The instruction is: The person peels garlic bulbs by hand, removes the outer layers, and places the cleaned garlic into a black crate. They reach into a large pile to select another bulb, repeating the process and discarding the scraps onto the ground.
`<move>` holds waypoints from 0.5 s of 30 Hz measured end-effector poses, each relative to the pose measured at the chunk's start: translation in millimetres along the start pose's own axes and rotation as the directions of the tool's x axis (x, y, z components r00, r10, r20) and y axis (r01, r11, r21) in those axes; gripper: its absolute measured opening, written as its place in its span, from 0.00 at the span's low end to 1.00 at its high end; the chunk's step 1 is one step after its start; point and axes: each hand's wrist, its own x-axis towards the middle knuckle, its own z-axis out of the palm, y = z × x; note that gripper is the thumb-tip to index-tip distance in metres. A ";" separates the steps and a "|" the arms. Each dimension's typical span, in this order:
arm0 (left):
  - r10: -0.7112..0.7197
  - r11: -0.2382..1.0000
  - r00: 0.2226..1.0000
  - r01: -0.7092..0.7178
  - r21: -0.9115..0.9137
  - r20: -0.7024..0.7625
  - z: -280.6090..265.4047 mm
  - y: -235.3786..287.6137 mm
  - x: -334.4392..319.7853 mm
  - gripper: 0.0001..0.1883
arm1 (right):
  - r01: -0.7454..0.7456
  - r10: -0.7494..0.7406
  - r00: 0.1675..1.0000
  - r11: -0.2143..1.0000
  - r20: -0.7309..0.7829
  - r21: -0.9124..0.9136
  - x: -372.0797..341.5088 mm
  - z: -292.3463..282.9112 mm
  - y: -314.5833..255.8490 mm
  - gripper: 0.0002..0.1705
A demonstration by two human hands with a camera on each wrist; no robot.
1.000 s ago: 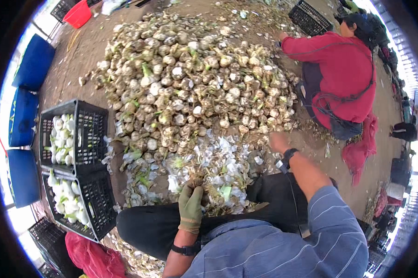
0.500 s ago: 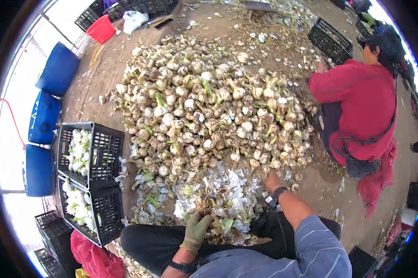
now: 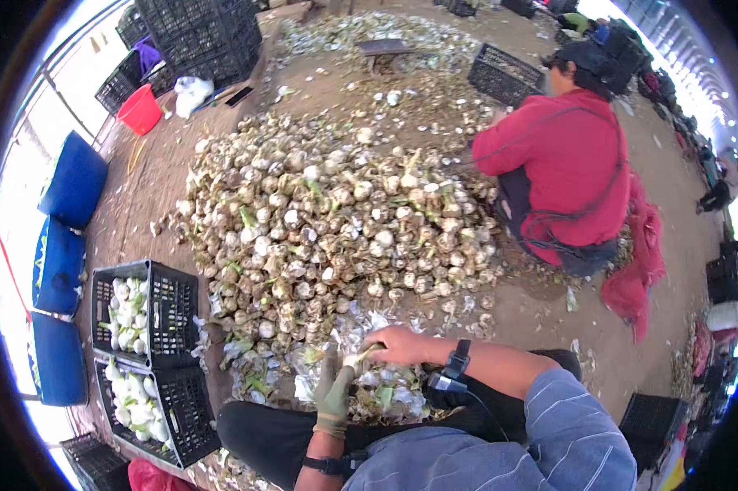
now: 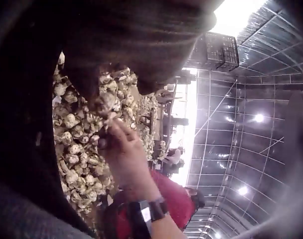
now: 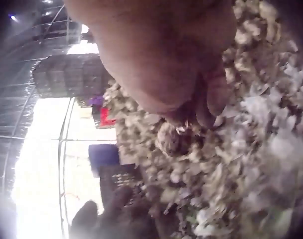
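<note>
My bare right hand [image 3: 395, 344] pinches a garlic bulb [image 3: 353, 360] by its stem, low over the littered skins. In the right wrist view the dirty bulb [image 5: 169, 139] shows just below my curled fingers. My left hand [image 3: 333, 391], in a green-grey glove, is held up beside the bulb, thumb apart from the fingers. The right wrist view shows this glove [image 5: 116, 216] blurred, its fingers spread. In the left wrist view my right hand [image 4: 124, 154] reaches in over the bulbs. A big heap of unpeeled garlic [image 3: 328, 221] lies in front of me.
Two black crates [image 3: 173, 315] of cleaned white bulbs stand at my left, beside blue barrels [image 3: 58, 266]. Papery skins [image 3: 258, 360] litter the floor around my legs. A person in red [image 3: 569, 172] sits at the right of the heap. A red bucket [image 3: 140, 110] stands far left.
My right hand has moved from the heap's near right edge leftward to my gloved hand, bringing a garlic bulb. The gloved hand stays near its place. The head view has shifted.
</note>
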 end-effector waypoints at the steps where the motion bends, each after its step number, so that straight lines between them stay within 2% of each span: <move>1: -0.028 0.999 0.998 0.030 -0.033 0.063 4.6 8.0 -6.4 0.28 | 0.079 -0.079 0.997 0.997 0.020 0.002 -6.3 2.7 -11.8 0.23; 3: -0.048 0.997 0.976 0.060 -0.053 0.211 8.3 19.0 -10.3 0.28 | 0.065 -0.012 0.986 0.947 -0.167 0.314 -16.9 19.3 -21.8 0.21; 4: -0.027 1.000 0.978 0.029 -0.007 0.209 8.3 20.8 -13.8 0.28 | 0.082 0.039 0.969 0.883 -0.245 0.462 -21.0 28.9 -25.5 0.21; 5: -0.006 0.999 0.979 -0.001 0.037 0.205 8.7 21.5 -18.4 0.28 | 0.017 0.130 0.949 0.889 -0.289 0.457 -25.3 34.2 -27.6 0.24; 7: 0.021 0.998 0.983 -0.032 0.060 0.184 5.7 21.0 -25.5 0.28 | 0.013 0.154 0.906 0.920 -0.394 0.391 -34.2 56.7 -35.6 0.25; 9: 0.140 0.964 0.971 -0.178 0.195 0.194 6.6 30.2 -41.5 0.27 | 0.003 0.168 0.854 0.944 -0.492 0.329 -40.0 79.8 -43.6 0.26; 10: 0.197 0.933 0.959 -0.248 0.260 0.205 6.2 33.2 -47.6 0.26 | -0.016 0.202 0.856 0.931 -0.475 0.366 -40.5 85.8 -46.6 0.30; 11: 0.193 0.882 0.966 -0.248 0.400 0.173 -2.7 19.8 -42.7 0.27 | -0.038 0.236 0.857 0.915 -0.459 0.401 -40.5 90.9 -48.7 0.34; 12: 0.268 0.816 0.944 -0.327 0.476 0.190 -11.1 8.3 -41.4 0.27 | -0.061 0.272 0.855 0.898 -0.441 0.435 -40.4 96.8 -49.8 0.38; 13: 0.341 0.737 0.916 -0.400 0.545 0.211 -11.8 11.4 -44.0 0.27 | -0.074 0.321 0.841 0.866 -0.436 0.494 -36.3 104.0 -53.1 0.36; 15: 0.462 0.585 0.847 -0.513 0.629 0.262 -13.0 20.8 -49.8 0.27 | 0.014 0.270 0.806 0.881 -0.527 0.473 -32.1 116.7 -59.8 0.19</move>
